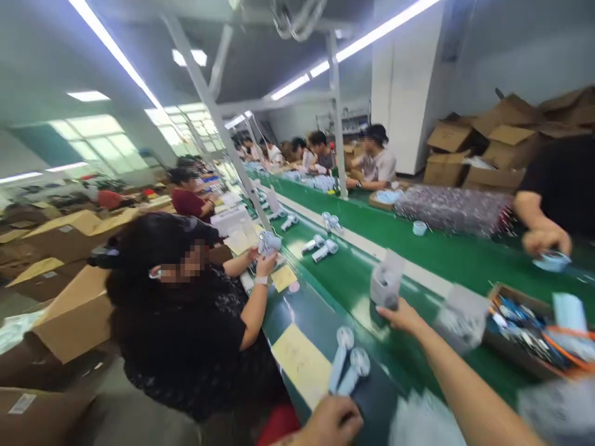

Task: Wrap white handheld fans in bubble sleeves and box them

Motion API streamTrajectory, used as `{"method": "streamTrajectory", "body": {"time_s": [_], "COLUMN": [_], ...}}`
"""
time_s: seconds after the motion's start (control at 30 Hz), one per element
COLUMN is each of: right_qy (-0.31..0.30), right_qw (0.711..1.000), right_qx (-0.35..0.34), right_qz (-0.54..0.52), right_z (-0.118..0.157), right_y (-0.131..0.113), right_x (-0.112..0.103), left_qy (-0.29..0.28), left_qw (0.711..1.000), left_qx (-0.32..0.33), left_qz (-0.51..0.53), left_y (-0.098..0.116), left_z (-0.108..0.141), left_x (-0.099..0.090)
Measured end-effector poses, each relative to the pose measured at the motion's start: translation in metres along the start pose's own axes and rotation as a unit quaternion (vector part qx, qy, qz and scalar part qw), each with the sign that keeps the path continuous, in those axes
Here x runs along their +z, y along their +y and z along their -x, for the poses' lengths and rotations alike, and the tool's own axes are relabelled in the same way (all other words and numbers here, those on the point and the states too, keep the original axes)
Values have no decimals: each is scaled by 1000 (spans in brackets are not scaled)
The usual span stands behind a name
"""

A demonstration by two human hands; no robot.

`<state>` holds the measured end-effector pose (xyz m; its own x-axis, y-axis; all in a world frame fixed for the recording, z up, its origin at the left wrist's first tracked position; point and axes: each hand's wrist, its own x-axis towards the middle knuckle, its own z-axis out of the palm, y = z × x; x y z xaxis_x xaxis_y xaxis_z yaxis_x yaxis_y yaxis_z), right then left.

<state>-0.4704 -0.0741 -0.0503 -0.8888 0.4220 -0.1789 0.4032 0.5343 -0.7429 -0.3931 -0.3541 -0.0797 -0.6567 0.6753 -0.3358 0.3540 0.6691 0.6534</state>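
Note:
My right hand (400,316) reaches over the green belt (346,279), its fingers closed on the lower end of a bagged device (387,279) in a translucent wrap. Low in the view, my left hand (335,420) has its fingers curled near the handles of two light blue handheld fans (356,368); whether it holds anything is hidden. The fans lie side by side on the dark green table (302,306), beside a yellow paper sheet (302,362).
A person in black (186,322) at the left holds a light blue device (268,243). Several devices lie on the belt. At the right are a wrapped item (462,319), a carton of parts (499,291) and another person's hand (548,238) over a blue piece.

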Motion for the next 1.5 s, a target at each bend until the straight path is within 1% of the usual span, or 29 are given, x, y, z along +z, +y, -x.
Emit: {"method": "streamTrajectory", "body": {"time_s": [0.07, 0.13, 0.17, 0.23, 0.33, 0.4, 0.43, 0.47, 0.53, 0.57, 0.63, 0.7, 0.73, 0.8, 0.83, 0.9, 0.97, 1.03, 1.07, 1.1, 1.13, 1.17, 1.2, 1.23, 1.27, 1.33, 1.4, 1.43, 1.5], "right_qy": [-71, -130, -154, -189, -194, -180, -171, -160, -129, -114, -96, -81, -60, 16, 58, 118, 135, 134, 125, 110, 104, 113, 136, 172, 211, 264, 274, 271, 251], "right_qw": [997, 991, 987, 979, 959, 951, 951, 951, 953, 955, 965, 979, 987, 991, 979, 939, 907, 883, 862, 833, 795, 754, 716, 690, 678, 668, 668, 669, 675], "right_qx": [-13, -25, -31, -37, -20, 20, 43, 64, 91, 95, 97, 105, 109, 127, 142, 183, 228, 255, 259, 254, 247, 241, 239, 243, 252, 270, 278, 280, 276], "right_qz": [16, 21, 24, 71, 208, 250, 255, 258, 260, 256, 223, 154, 106, -48, -132, -265, -328, -370, -418, -480, -544, -600, -641, -660, -658, -641, -634, -633, -636], "right_z": [41, 96, 128, 195, 278, 312, 322, 329, 336, 338, 338, 339, 339, 342, 345, 353, 360, 363, 363, 360, 357, 354, 352, 352, 355, 368, 390, 403, 429], "right_y": [14, 36, 46, 65, 89, 105, 114, 122, 137, 143, 150, 151, 150, 149, 148, 147, 144, 137, 132, 127, 123, 120, 118, 119, 122, 132, 143, 148, 153], "right_x": [-15, -26, -30, -32, -17, 2, 12, 21, 33, 37, 37, 31, 26, 14, 7, -5, -15, -20, -21, -22, -23, -24, -27, -30, -36, -51, -70, -80, -96], "left_qy": [-24, -68, -92, -147, -215, -209, -176, -124, 6, 60, 112, 116, 112, 99, 93, 80, 66, 49, 29, 0, -45, -104, -153, -192, -218, -242, -250, -255, -262], "left_qw": [1000, 994, 985, 955, 914, 911, 923, 940, 961, 958, 944, 938, 938, 941, 943, 951, 960, 979, 990, 996, 990, 977, 963, 957, 957, 960, 942, 933, 929], "left_qx": [10, 77, 123, 201, 239, 238, 217, 177, 52, -9, -88, -122, -133, -149, -156, -168, -166, -138, -116, -92, -67, -50, -33, -7, 31, 131, 204, 218, 214], "left_qz": [-9, -49, -82, -159, -247, -263, -264, -265, -273, -282, -297, -302, -301, -289, -278, -248, -215, -141, -71, 13, 113, 181, 217, 219, 186, 46, -94, -134, -149], "left_y": [15, 25, 28, 34, 44, 53, 58, 62, 66, 66, 61, 55, 52, 49, 49, 55, 67, 87, 100, 113, 126, 138, 148, 154, 158, 155, 145, 139, 129], "left_z": [38, 61, 67, 73, 70, 64, 60, 54, 38, 28, 5, -17, -26, -38, -41, -41, -35, -22, -13, -4, 6, 15, 24, 31, 36, 41, 40, 38, 32], "left_x": [2, 13, 24, 55, 98, 106, 103, 94, 69, 55, 34, 22, 20, 17, 15, 12, 14, 28, 42, 59, 79, 100, 121, 140, 157, 182, 196, 200, 203]}}
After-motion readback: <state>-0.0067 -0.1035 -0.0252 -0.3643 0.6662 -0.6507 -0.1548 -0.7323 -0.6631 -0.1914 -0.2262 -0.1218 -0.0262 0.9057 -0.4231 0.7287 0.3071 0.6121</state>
